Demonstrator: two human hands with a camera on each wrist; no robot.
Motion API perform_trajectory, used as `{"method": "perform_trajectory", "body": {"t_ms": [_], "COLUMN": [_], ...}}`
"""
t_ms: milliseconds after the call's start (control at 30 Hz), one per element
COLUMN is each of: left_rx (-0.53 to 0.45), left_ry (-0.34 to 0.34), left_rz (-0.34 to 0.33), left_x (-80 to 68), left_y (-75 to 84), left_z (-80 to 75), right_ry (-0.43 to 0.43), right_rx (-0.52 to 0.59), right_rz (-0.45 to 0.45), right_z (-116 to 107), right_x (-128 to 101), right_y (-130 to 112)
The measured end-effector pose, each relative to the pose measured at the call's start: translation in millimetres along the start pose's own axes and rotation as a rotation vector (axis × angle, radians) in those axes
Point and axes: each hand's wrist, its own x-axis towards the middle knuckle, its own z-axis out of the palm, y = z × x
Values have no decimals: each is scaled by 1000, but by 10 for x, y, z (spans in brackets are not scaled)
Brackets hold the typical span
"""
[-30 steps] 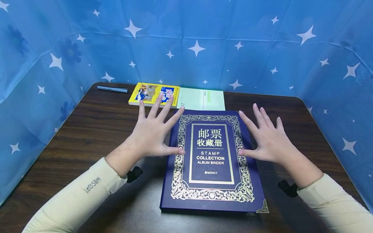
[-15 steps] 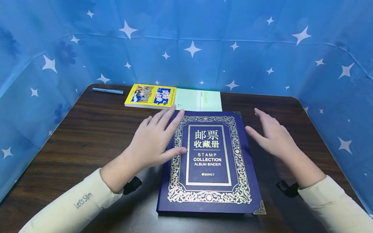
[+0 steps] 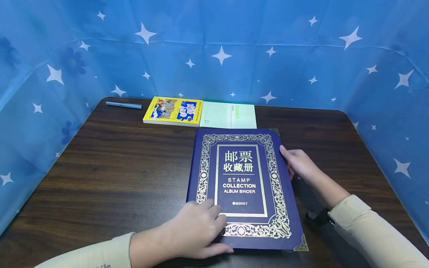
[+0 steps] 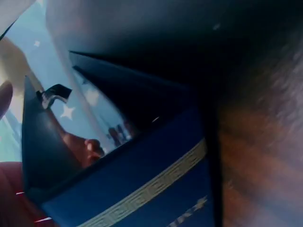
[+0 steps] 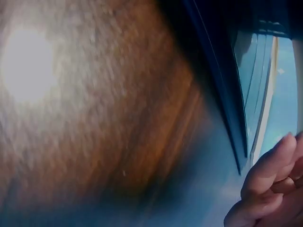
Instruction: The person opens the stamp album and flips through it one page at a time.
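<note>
A dark blue stamp album (image 3: 242, 204) with gold lettering and an ornate gold border lies face up. My left hand (image 3: 197, 229) grips its lower left part, fingers bent over the cover and thumb along the bottom edge. At the right edge, my right hand (image 3: 300, 162) pinches the album, thumb on top and the other fingers partly hidden below. The left wrist view shows the album's spine (image 4: 156, 184) with a gold band, covers standing apart behind it. In the right wrist view, curled fingers (image 5: 265, 184) are close to the cover edges (image 5: 222, 80).
Behind the album lie a yellow illustrated book (image 3: 174, 111) and a pale green notebook (image 3: 228, 114), side by side. A blue-grey pen (image 3: 124, 105) rests at the back left of the dark wooden table (image 3: 117, 160). A blue star-patterned curtain (image 3: 234, 33) surrounds the table.
Both hands were spread above the album's sides. The left has come down and toward me to grip its lower left; the right has lowered onto its right edge.
</note>
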Motion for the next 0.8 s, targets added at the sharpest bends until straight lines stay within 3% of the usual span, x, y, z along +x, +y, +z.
{"method": "perform_trajectory", "body": {"t_ms": [167, 267, 367, 500, 633, 733, 800], "left_rx": [52, 72, 86, 91, 42, -59, -203], "left_ry": [-134, -136, -64, 89, 212, 256, 248], "left_rz": [-2, 25, 83, 163, 187, 162, 111], "left_x": [-55, -72, -85, -76, -23, 25, 70], "left_y": [69, 92, 104, 101, 92, 68, 26], "left_z": [84, 137, 193, 256, 288, 268, 215], "right_ry": [30, 38, 31, 67, 122, 122, 105], "right_rx": [16, 49, 96, 135, 201, 324, 433], "right_rz": [-2, -11, -23, -58, -101, -118, -131], "right_z": [87, 112, 111, 55, -70, -201, -292], "right_x": [-4, -4, -10, -37, -81, -119, -145], "right_y": [-10, -3, 6, -38, -184, -344, -491]}}
